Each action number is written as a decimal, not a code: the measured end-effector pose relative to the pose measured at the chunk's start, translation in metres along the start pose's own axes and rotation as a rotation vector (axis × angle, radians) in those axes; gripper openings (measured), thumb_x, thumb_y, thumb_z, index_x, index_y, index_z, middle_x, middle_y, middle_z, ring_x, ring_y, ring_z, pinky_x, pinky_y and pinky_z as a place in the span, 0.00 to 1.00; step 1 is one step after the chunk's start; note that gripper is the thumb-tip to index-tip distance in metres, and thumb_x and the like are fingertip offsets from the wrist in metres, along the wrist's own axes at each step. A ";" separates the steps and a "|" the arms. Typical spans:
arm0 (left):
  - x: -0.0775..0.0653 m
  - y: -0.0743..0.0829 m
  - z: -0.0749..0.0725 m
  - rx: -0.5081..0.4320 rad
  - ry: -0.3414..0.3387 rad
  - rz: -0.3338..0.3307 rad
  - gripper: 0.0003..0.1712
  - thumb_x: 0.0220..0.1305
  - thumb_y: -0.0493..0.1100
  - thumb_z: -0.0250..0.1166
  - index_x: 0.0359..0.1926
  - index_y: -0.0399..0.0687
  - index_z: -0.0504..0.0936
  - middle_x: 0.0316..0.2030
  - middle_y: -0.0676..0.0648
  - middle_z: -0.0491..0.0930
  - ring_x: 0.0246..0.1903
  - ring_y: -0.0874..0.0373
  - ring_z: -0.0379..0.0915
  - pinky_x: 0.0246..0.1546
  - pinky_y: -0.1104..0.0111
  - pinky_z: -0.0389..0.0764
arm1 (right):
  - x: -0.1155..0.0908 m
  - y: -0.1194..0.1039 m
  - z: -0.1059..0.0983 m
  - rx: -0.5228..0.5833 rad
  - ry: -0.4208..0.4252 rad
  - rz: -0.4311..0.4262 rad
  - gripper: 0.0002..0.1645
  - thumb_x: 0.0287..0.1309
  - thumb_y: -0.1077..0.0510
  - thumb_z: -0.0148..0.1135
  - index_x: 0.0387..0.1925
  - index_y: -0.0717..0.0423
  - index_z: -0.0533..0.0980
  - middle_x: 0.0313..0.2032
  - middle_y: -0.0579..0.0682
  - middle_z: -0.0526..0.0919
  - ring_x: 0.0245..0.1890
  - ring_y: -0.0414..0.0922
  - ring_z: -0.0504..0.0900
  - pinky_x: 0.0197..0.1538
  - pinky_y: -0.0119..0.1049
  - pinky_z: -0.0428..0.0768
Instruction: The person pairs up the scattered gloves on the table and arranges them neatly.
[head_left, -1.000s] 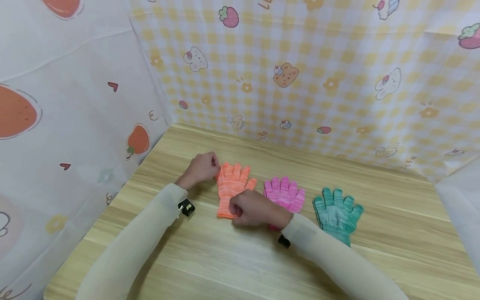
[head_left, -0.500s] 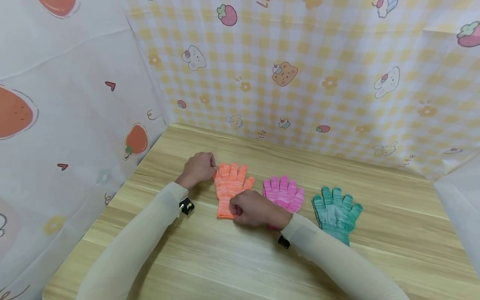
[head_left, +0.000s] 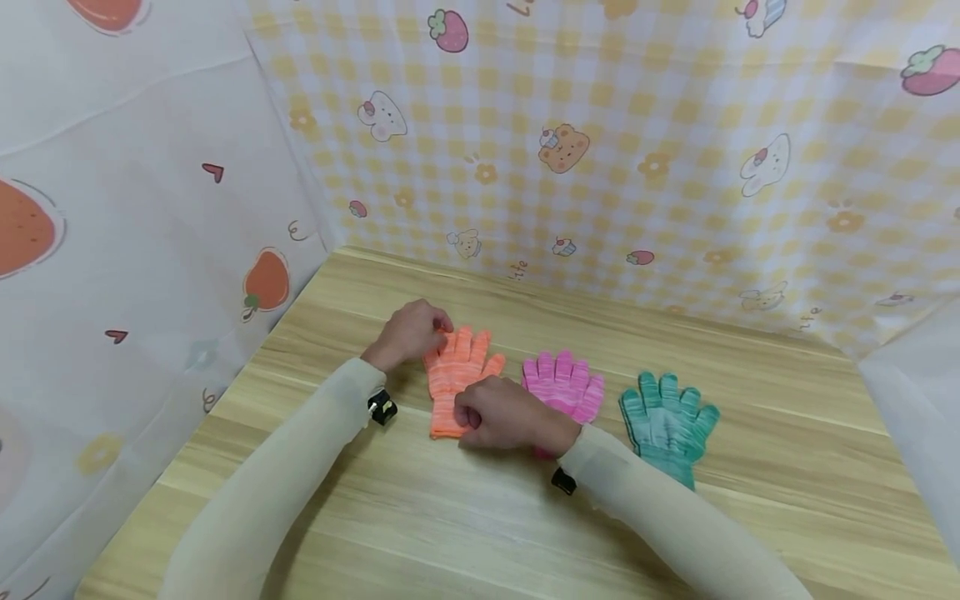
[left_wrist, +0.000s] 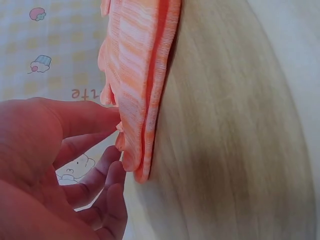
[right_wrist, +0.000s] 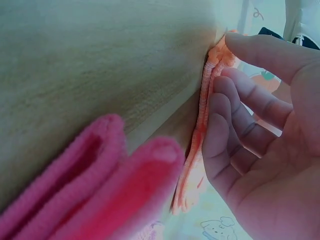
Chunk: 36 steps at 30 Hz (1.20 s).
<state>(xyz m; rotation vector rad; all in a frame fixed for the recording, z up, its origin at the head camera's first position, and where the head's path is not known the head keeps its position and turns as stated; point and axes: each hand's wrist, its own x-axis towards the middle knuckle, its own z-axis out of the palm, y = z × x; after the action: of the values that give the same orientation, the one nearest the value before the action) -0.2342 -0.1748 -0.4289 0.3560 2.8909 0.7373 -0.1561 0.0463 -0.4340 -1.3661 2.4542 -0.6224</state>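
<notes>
An orange knit glove (head_left: 452, 375) lies flat, fingers pointing away; in the left wrist view a second layer shows beneath it. At its upper left my left hand (head_left: 409, 335) has thumb and index tips together on the end of a glove finger, the other fingers loosely curled. My right hand (head_left: 501, 412) pinches the lower right corner of its cuff (right_wrist: 222, 52) between thumb and index finger. Close by, a pink glove (head_left: 564, 385) lies partly hidden under my right hand and wrist. Farther right is a green glove (head_left: 667, 425), its cuff partly covered by my sleeve.
The gloves lie in a row on a wooden table (head_left: 420, 517). A yellow checked cloth (head_left: 510, 125) hangs along the table's back edge, and a white printed cloth (head_left: 150, 250) hangs on the left.
My left hand has loosened from a fist-like shape and shifted slightly right over the orange glove's fingertips. The right hand stays at the cuff. The head view has shifted slightly.
</notes>
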 end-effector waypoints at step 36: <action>0.023 -0.007 0.009 -0.034 0.033 0.037 0.06 0.70 0.37 0.67 0.45 0.43 0.89 0.41 0.45 0.89 0.43 0.48 0.84 0.51 0.51 0.83 | -0.016 -0.003 -0.010 -0.032 0.083 0.003 0.06 0.63 0.58 0.78 0.38 0.52 0.87 0.33 0.43 0.83 0.33 0.36 0.75 0.40 0.32 0.76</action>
<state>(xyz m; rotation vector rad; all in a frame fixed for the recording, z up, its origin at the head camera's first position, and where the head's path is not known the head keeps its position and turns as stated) -0.2558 -0.1714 -0.4417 0.3976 2.9063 0.8052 -0.1498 0.0613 -0.4235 -1.3749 2.5411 -0.6548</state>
